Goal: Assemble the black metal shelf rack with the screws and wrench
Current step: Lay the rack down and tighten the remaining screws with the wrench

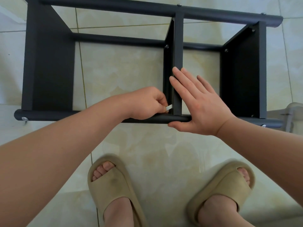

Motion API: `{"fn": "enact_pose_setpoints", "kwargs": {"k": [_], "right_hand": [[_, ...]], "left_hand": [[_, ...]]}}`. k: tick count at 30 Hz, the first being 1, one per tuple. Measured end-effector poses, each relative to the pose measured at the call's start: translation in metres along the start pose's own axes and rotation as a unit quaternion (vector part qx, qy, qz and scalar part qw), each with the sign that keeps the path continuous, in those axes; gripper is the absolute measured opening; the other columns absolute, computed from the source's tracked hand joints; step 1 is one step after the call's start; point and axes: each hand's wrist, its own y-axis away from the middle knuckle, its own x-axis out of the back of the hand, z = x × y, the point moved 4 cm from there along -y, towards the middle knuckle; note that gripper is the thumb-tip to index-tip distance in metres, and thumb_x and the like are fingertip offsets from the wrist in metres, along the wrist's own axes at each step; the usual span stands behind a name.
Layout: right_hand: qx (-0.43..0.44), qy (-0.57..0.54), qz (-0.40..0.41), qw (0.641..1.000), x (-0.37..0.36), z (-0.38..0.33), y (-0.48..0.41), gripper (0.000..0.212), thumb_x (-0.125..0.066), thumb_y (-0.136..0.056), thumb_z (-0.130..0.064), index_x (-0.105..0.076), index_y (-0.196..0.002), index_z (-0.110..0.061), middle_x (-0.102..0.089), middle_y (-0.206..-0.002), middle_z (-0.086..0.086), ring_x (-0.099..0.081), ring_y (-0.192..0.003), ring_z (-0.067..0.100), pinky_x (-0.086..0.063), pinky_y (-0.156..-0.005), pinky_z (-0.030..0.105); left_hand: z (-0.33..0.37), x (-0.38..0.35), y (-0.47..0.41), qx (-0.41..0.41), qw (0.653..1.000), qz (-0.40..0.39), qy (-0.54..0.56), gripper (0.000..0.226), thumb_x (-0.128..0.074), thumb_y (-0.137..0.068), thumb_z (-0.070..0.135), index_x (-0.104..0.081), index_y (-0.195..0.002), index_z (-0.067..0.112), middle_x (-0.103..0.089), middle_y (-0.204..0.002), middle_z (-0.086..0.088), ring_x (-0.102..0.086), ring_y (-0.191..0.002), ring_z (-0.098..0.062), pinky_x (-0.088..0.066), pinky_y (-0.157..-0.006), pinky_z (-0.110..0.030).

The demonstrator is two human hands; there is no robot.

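Tan foam slippers (113, 182) sit on our feet at the near edge of the floor (155, 145), matte and a little scuffed. Beyond them the rack (49, 63) lies on its side on the floor. Round matte black tubes run left to right, and three flat black panels stand between them.

Our left hand (147, 104) is curled, its fingers pinching a small flat silvery wrench (169, 107) just left of the middle panel (177, 46) and just above the near tube (54, 115). We cannot see what the wrench's tip meets. Our right hand (198, 105) lies flat, fingers straight and spread, pressing on the middle panel's upper edge, with the thumb along the front of the near tube.

Round silvery screws (25, 118) show at both ends of the near tube. Others show on the far tube and inside the middle and right panels.

Glossy cream tiles with cloudy marbling and thin grout lines cover the floor. At its right edge, by the rack's end, lies a pale translucent plastic thing (293, 110). We cannot tell whether the two touch.
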Motion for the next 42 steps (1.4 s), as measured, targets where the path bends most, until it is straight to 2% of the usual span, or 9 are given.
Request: {"fn": "enact_pose_setpoints", "kwargs": {"k": [7,11,14,20,22,25,30,36,42], "right_hand": [[-0.013,-0.049,-0.091,0.995,0.007,0.002,-0.002,0.114,-0.045,-0.080,-0.084,-0.002,-0.162,-0.018,0.012,-0.169,-0.005,0.013,-0.155,0.012,-0.004,-0.125,0.054],[-0.079,-0.157,0.067,0.982,0.039,0.023,-0.019,0.092,-0.047,-0.094,-0.064,-0.008,-0.163,-0.017,-0.007,-0.170,-0.001,-0.006,-0.156,0.012,-0.008,-0.125,0.038],[-0.150,-0.116,0.125,0.974,0.064,0.063,-0.061,0.088,-0.055,-0.095,-0.047,-0.006,-0.162,-0.021,-0.009,-0.169,0.001,-0.008,-0.156,0.022,-0.007,-0.120,0.039],[-0.218,0.009,-0.014,0.976,0.061,0.114,-0.127,0.069,-0.057,-0.098,-0.033,-0.022,-0.157,-0.023,-0.031,-0.159,0.002,-0.021,-0.150,0.027,-0.003,-0.121,0.059],[-0.238,0.023,0.024,0.971,0.060,0.113,-0.131,0.046,-0.050,-0.103,-0.028,-0.039,-0.147,-0.021,-0.047,-0.144,0.004,-0.038,-0.137,0.031,-0.012,-0.120,0.058],[-0.245,0.057,0.067,0.965,0.064,0.106,-0.124,0.028,-0.043,-0.107,-0.027,-0.051,-0.132,-0.019,-0.055,-0.130,0.003,-0.048,-0.122,0.032,-0.024,-0.113,0.057],[-0.210,0.079,0.112,0.968,0.096,0.078,-0.089,0.030,-0.044,-0.106,-0.025,-0.051,-0.135,-0.020,-0.053,-0.130,0.000,-0.047,-0.119,0.030,-0.024,-0.111,0.056],[-0.156,0.061,0.181,0.969,0.153,0.008,-0.022,0.032,-0.058,-0.100,-0.028,-0.062,-0.129,-0.015,-0.059,-0.121,0.004,-0.054,-0.110,0.032,-0.040,-0.094,0.047],[-0.130,0.047,0.112,0.984,0.150,-0.057,0.045,0.031,-0.050,-0.103,-0.033,-0.057,-0.128,-0.017,-0.053,-0.124,0.003,-0.048,-0.109,0.029,-0.042,-0.088,0.041]], "left_hand": [[-0.010,0.032,0.004,0.077,0.983,0.104,-0.127,0.013,-0.055,-0.095,0.019,-0.056,-0.085,0.027,-0.071,-0.099,0.001,-0.062,-0.091,-0.020,-0.045,-0.072,-0.034],[0.016,0.083,0.008,-0.015,0.932,0.333,-0.141,0.012,-0.042,-0.100,0.024,-0.052,-0.095,0.021,-0.062,-0.094,0.002,-0.056,-0.088,-0.022,-0.045,-0.071,-0.040],[0.059,0.118,-0.005,-0.120,0.889,0.393,-0.202,0.007,-0.042,-0.099,0.015,-0.047,-0.095,0.017,-0.052,-0.096,-0.001,-0.048,-0.090,-0.025,-0.039,-0.072,-0.040],[0.103,0.180,-0.060,0.026,0.918,0.266,-0.294,0.008,-0.040,-0.095,0.003,-0.044,-0.088,0.003,-0.047,-0.077,-0.022,-0.033,-0.060,-0.023,-0.022,-0.052,-0.035],[0.101,0.180,-0.070,0.056,0.925,0.237,-0.293,0.018,-0.039,-0.095,0.002,-0.044,-0.078,0.001,-0.039,-0.067,-0.013,-0.031,-0.057,-0.021,-0.019,-0.050,-0.034],[0.088,0.170,-0.073,0.056,0.935,0.264,-0.230,0.004,-0.039,-0.098,0.007,-0.042,-0.096,0.008,-0.048,-0.080,-0.009,-0.041,-0.065,-0.022,-0.027,-0.055,-0.035],[0.098,0.170,-0.035,0.055,0.930,0.285,-0.226,0.008,-0.038,-0.096,0.008,-0.043,-0.101,0.006,-0.054,-0.084,-0.010,-0.045,-0.067,-0.025,-0.032,-0.057,-0.035],[0.138,0.150,0.053,0.090,0.947,0.127,-0.281,0.037,-0.035,-0.096,0.005,-0.061,-0.071,0.009,-0.063,-0.049,0.005,-0.057,-0.051,-0.013,-0.046,-0.059,-0.027],[0.136,0.081,0.131,0.119,0.924,0.080,-0.354,0.029,-0.041,-0.099,0.005,-0.067,-0.109,-0.001,-0.073,-0.097,-0.009,-0.064,-0.080,-0.021,-0.043,-0.067,-0.026]]}}
